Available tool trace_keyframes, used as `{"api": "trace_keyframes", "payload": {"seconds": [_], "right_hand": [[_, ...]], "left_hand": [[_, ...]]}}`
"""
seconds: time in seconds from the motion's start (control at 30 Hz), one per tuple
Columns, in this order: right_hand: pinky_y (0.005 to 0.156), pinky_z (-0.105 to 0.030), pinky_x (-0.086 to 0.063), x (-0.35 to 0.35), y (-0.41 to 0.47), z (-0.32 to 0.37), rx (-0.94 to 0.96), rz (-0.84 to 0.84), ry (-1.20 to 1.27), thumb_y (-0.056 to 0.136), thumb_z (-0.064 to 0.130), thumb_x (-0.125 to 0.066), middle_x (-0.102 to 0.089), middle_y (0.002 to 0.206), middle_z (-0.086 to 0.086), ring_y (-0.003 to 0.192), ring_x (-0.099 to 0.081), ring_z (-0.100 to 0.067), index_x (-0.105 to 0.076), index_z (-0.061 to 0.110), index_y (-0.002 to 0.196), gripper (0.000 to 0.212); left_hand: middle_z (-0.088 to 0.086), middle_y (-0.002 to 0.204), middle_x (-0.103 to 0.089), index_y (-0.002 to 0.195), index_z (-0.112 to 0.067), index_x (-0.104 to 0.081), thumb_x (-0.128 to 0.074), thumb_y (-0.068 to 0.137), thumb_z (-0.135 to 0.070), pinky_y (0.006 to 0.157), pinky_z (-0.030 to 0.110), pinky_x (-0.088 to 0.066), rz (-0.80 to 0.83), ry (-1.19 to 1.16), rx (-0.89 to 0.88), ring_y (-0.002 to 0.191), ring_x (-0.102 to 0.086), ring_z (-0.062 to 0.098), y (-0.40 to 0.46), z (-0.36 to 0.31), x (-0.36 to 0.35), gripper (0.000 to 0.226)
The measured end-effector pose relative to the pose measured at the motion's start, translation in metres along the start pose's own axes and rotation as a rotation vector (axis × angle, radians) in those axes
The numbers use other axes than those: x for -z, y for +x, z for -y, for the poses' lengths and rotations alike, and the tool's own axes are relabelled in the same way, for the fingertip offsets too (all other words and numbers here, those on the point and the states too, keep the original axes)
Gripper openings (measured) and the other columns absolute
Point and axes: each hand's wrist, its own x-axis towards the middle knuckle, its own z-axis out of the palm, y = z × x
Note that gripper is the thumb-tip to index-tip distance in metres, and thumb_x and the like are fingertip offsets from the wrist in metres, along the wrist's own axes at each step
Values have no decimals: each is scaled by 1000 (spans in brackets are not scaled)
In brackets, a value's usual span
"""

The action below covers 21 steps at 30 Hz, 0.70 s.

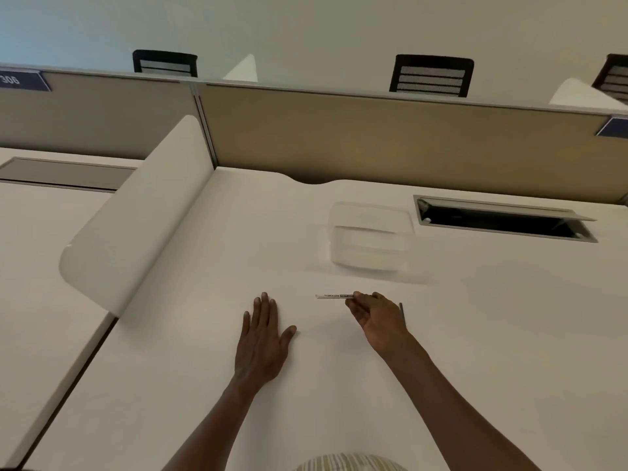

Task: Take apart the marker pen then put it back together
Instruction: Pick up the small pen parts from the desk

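A slim white marker pen [333, 296] with dark print lies level over the white desk [204, 351], its free end pointing left. My right hand [375, 317] pinches the pen's right end between thumb and fingertips. A thin dark stick-like piece [401, 312] shows just behind the right hand; what it is cannot be told. My left hand [263, 338] rests flat on the desk to the left of the pen, fingers straight and holding nothing.
A clear plastic container [370, 237] stands behind the pen. An open cable hatch [503, 219] sits at the back right. A curved white divider [136, 226] rises on the left, a tan partition [390, 137] runs along the back, with chair backs beyond.
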Motion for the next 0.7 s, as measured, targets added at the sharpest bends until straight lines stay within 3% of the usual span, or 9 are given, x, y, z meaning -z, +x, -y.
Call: {"api": "trace_keyframes", "payload": {"seconds": [0.1,0.17,0.27,0.37,0.5,0.63,0.7], "right_hand": [[65,-28,-61,-1,3,-3,53,-40,-8,84,-13,-64,-63,85,-21,72,-66,-30,-43,10,111,41],[76,-34,-60,-4,5,-3,102,-94,-43,82,-13,-66,-65,91,-24,70,-67,-31,-41,12,120,52],[77,-33,-59,-11,11,0,211,-171,-182,81,-8,-69,-67,93,-19,69,-70,-28,-39,17,123,57],[77,-35,-57,-19,18,-1,530,-184,-546,82,1,-68,-70,77,-10,69,-71,-22,-37,21,119,52],[67,-26,-56,-30,18,-11,945,10,-958,86,9,-66,-66,80,8,71,-66,-5,-37,26,126,52],[78,-14,-47,-24,15,-32,1225,222,-1317,92,11,-63,-67,102,-3,88,-65,-12,-36,18,136,52],[78,-9,-41,-23,15,-37,1319,254,-1398,90,8,-66,-66,100,-5,86,-63,-11,-38,14,134,53]], "left_hand": [[3,164,14,156,-8,2,-23,98,-60,124,39,2,4,2,-3,151,14,17,0,2,-2,82],[3,164,14,156,-9,4,-21,97,-62,124,38,3,9,13,-2,151,15,17,0,3,-4,83],[2,165,13,156,-9,3,-23,98,-62,125,38,2,-4,5,-2,152,14,16,0,4,-4,83],[2,165,11,156,-10,1,-24,97,-63,125,38,1,-11,-5,-1,151,14,15,0,3,-5,83],[2,165,11,156,-10,0,-24,97,-63,124,38,1,-16,-10,0,151,14,15,0,3,-4,83],[3,165,11,156,-11,2,-21,97,-65,124,37,3,-10,-1,2,151,15,15,1,4,-4,83],[3,165,11,156,-11,1,-21,97,-65,124,36,3,-22,-6,3,151,15,15,0,4,-4,83]]}}
